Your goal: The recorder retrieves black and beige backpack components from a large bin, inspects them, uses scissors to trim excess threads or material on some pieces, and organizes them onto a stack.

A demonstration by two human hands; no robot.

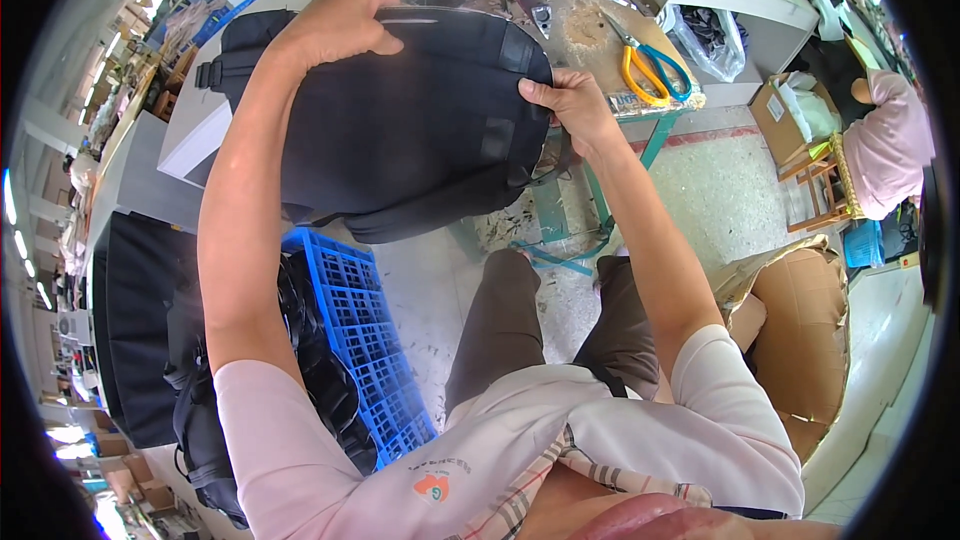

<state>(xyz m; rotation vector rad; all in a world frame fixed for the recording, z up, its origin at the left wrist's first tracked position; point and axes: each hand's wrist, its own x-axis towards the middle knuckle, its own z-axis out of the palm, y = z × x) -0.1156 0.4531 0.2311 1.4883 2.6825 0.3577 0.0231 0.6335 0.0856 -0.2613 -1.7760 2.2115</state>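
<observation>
A black backpack [400, 120] is held up in front of me, broad side toward me, with straps along its edges. At its upper left edge my left hand [345, 20] grips the fabric, the fingers curled over the far side and the thumb on the near face. On the right edge my right hand [572, 108] pinches the side, thumb in front and fingers behind. Yellow- and blue-handled scissors [655, 72] lie on the worn workbench [575, 0] just beyond my right hand. The backpack's far side is hidden.
Left of my legs stands a blue plastic crate [360, 310] beside piled black bags [150, 330]. An open cardboard box [800, 330] is at my right. Farther right a co-worker in a pink top [895, 140] sits near a wooden stool [825, 185] and another carton [790, 120].
</observation>
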